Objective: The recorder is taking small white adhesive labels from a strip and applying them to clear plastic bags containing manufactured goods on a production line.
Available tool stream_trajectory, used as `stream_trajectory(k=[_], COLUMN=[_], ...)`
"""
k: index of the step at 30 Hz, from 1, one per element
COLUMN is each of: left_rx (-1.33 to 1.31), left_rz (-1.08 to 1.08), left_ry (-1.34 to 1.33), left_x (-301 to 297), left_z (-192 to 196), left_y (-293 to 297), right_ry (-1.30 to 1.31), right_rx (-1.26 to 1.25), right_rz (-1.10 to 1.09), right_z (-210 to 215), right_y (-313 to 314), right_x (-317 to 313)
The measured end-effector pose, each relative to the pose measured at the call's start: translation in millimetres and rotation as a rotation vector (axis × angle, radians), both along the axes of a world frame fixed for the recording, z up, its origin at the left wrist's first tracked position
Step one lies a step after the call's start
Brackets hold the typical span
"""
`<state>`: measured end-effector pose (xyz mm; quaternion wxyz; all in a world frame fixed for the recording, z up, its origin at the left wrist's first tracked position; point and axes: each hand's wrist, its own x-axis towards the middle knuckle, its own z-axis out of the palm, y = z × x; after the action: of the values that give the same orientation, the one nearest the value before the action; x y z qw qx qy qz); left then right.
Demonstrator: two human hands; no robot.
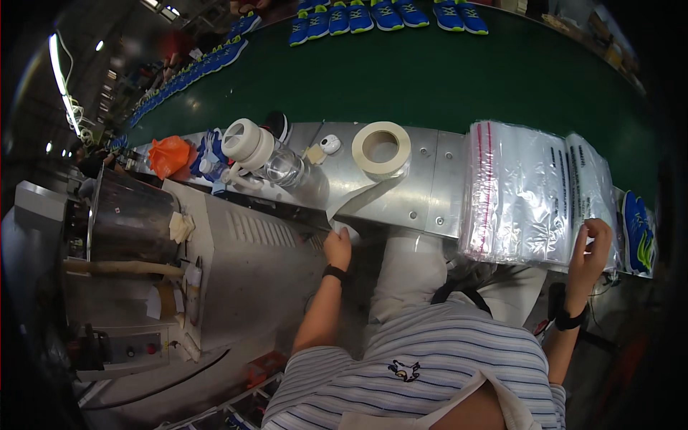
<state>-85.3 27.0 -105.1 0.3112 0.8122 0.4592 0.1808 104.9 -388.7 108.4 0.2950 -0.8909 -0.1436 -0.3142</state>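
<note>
Blue sports shoes with yellow-green trim point(387, 14) lay in rows on a dark green conveyor belt point(444, 79) across the upper frame. At upper left sat an orange crumpled bag point(170, 155) and a clear plastic bottle point(283, 166). A grey metal machine cabinet point(251, 265) occupied the left side.

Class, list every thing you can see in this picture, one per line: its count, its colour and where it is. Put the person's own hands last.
tape roll: one, cream, flat on the metal ledge, strip hanging off its edge
bags: a stack, clear with red strip, right of the ledge
bottle: one, clear with white cap, on its side left of the tape roll
orange bag: one, far left of the ledge
shoes: many, blue and yellow, on the green belt
machine: one, grey, lower left
left hand: at the strip's end
right hand: on the bags' near edge
</note>
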Motion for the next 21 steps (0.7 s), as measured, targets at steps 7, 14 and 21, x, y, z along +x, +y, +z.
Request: stream_trajectory(k=[7, 14, 21], left_rx=[-1.332, -1.257, 0.249], left_rz=[-0.538, -0.893, -0.962], left_ry=[-0.231, -0.003, -0.366], left_x=[12.8, 35.7, 54.4], left_z=[141.0, 152.7, 181.3], left_y=[-82.2, -139.4, -151.4], right_ry=[0.815, 1.293, 0.932], right_rx=[0.302, 0.441, 0.238], right_rz=[0.930, 0.932, 0.816], right_z=[-26.4, -48.9, -28.8], right_y=[88.5, 115.2, 103.2], right_x=[-42.8, -54.5, -60.3])
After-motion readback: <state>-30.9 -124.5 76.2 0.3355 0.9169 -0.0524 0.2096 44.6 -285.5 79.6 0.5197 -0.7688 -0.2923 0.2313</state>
